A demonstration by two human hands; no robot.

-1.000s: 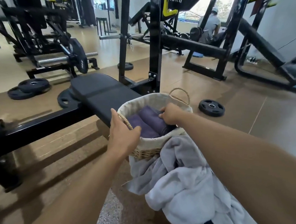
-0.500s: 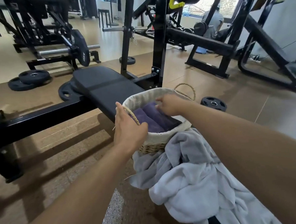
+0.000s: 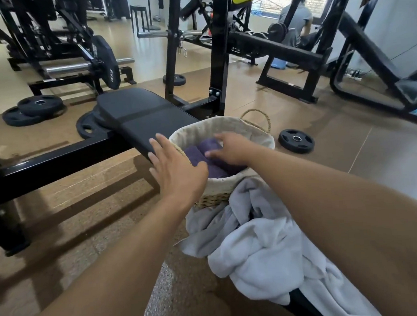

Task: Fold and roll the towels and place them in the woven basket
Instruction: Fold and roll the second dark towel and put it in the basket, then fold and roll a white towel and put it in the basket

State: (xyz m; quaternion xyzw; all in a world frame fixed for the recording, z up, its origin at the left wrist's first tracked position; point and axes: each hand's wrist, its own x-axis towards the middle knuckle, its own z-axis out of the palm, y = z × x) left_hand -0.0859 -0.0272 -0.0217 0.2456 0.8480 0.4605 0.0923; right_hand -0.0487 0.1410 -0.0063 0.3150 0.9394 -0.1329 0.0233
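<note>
A round woven basket [image 3: 254, 130] with a cream liner and loop handle stands on the floor ahead of me. Two rolled purple towels [image 3: 208, 147] lie side by side inside it. My right hand [image 3: 229, 148] hovers over the basket with relaxed fingers, just above or touching the towels. My left hand [image 3: 174, 169] is off the rim at the basket's left, fingers spread and straight, holding nothing. A crumpled light grey towel [image 3: 264, 242] lies in a heap against the basket's near side.
A black padded gym bench [image 3: 141, 115] runs left of the basket, with its steel frame [image 3: 44, 163] across the floor. Weight plates [image 3: 296, 140] lie right of the basket and at far left [image 3: 34, 108]. Racks stand behind; a person sits far back.
My left hand has let go of the basket rim and opened. My right hand has released the purple roll and lifted a little, fingers now relaxed.
</note>
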